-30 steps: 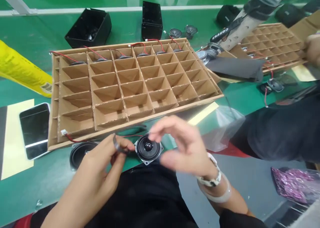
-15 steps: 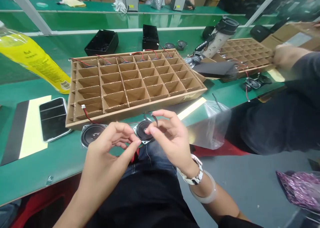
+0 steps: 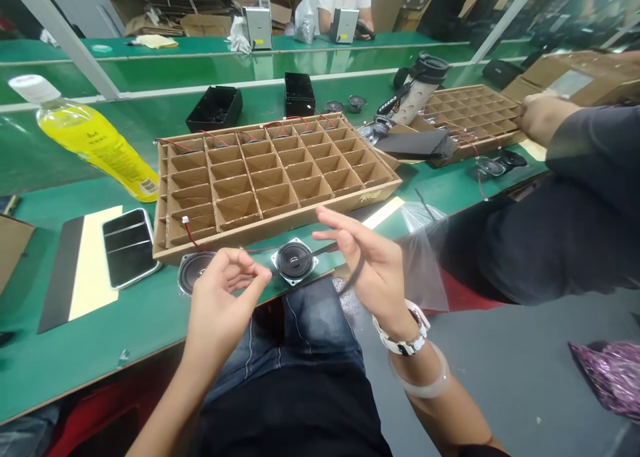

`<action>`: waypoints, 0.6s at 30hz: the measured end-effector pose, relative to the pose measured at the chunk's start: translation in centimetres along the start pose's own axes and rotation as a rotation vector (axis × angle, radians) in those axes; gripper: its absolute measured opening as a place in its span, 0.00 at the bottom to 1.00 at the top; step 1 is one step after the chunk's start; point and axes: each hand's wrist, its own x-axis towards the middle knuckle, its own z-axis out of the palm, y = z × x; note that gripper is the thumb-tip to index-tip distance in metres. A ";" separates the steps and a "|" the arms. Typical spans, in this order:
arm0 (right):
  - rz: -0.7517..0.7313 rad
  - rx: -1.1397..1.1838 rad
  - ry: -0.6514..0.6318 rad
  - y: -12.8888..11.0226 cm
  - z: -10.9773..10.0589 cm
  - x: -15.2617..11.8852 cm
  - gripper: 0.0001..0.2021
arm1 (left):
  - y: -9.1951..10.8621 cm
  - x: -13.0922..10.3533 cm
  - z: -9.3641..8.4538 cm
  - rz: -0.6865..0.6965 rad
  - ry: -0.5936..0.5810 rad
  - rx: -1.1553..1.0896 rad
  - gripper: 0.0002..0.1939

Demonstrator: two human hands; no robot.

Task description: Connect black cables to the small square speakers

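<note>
A thin black strip (image 3: pixel 321 251) stretches between my hands above a round speaker (image 3: pixel 294 261) with a silver square frame. My left hand (image 3: pixel 227 290) pinches one end of it between thumb and fingertips. The strip passes my right hand (image 3: pixel 367 263) and curls beside its palm; that hand's fingers are extended and apart. Partly behind my left hand lies a second speaker (image 3: pixel 194 271), its red wire ending in a white plug. Just beyond stands a divided cardboard tray (image 3: pixel 280 219), with speakers and red wires in its far row.
Left are a phone (image 3: pixel 129 247), yellow and black sheets (image 3: pixel 95 260) and a tilted yellow bottle (image 3: pixel 95 140). Black boxes (image 3: pixel 300 95) stand behind the tray. At right, a person's dark sleeve (image 3: pixel 590 197) and hand are near another divided tray (image 3: pixel 475 117).
My right hand has moved right and its fingers have spread, with the strip now drawn out between my hands. The speaker below is more exposed. The camera view has shifted.
</note>
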 end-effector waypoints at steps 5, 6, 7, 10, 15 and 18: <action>-0.055 -0.185 0.046 1.5 -1.3 2.4 0.13 | -1.5 2.8 2.2 0.008 0.120 -0.035 0.13; -0.050 -0.187 0.052 1.8 -1.5 2.8 0.14 | -1.7 3.2 2.5 0.000 0.132 -0.033 0.12; -0.044 -0.183 0.057 2.1 -1.5 3.2 0.15 | -1.9 3.5 2.7 -0.014 0.137 -0.031 0.12; -0.031 -0.165 0.064 2.7 -1.6 4.1 0.15 | -2.4 4.1 3.2 -0.079 0.134 -0.034 0.12; -0.052 -0.200 0.068 3.0 -1.8 5.4 0.12 | -2.9 4.0 3.8 -0.170 0.155 -0.084 0.13; -0.055 -0.218 0.058 3.1 -1.9 6.0 0.13 | -2.9 4.1 4.1 -0.213 0.168 -0.131 0.14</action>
